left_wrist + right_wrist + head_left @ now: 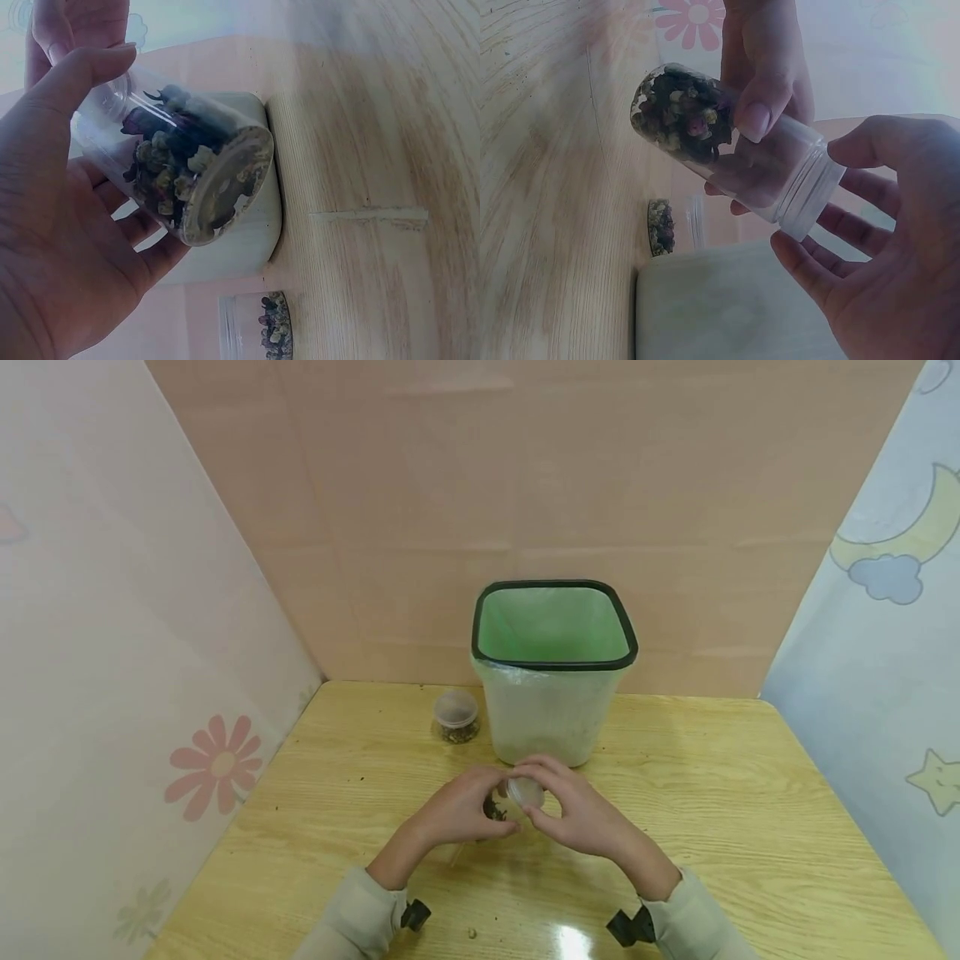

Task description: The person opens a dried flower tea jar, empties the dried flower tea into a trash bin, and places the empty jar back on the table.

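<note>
Fingers of both hands grip one tilted jar.
The left hand curls its fingers round the clear jar, dried flowers gathered toward its base; the right hand has its fingers bent about the lid at the mouth — all held above the middle of the bench. Farther off stands a pale green bin — a second jar just left of it.
</note>
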Demonstrator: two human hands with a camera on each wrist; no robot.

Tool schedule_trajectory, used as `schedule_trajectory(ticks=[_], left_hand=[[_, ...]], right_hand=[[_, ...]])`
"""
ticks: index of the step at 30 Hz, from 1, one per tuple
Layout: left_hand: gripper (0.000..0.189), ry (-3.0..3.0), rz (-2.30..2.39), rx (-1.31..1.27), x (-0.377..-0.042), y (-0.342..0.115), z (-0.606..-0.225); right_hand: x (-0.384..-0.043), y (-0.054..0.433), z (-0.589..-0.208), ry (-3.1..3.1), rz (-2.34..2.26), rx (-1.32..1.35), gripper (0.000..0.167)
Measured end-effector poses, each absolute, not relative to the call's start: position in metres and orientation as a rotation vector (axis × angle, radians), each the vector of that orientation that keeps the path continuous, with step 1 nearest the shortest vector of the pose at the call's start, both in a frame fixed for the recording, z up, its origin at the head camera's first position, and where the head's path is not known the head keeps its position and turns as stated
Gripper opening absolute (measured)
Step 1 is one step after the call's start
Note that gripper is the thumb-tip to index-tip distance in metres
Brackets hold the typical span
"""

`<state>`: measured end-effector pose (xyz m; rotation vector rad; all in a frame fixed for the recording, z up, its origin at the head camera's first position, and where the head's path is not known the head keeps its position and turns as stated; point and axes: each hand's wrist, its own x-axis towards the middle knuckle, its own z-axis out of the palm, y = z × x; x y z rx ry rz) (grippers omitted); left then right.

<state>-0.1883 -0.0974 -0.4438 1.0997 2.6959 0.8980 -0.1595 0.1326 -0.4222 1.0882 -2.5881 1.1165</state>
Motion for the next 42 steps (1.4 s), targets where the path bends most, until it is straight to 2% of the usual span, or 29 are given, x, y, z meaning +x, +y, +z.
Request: schedule_trajectory(ticks=[9, 26, 35, 42], left_hand=[[0.037, 2.694, 0.920, 1.069, -0.1873, -0.0980, -0.4421], [0.044, 2.754, 0.859, 1.063, -0.1846, -0.0953, -0.4395], [0.041, 2.737, 0.843, 1.093, -0.1857, -0.1004, -0.4362], [0.048, 2.677, 0.846, 1.080, -0.1845, -0.1043, -0.4365]], right_hand=[[-0.1596, 0.1348, -0.4202, -2.593, 1.140, 1.041, 0.060], [-0.1592, 0.1289, -0.4188, -2.669, 1.212, 0.854, 0.046], [-0.1617, 0.1264, -0.4223, -2.588, 1.169, 0.983, 0.036], [-0.1606, 0.1276, -0.4256, -2.531, 1.121, 1.111, 0.038]])
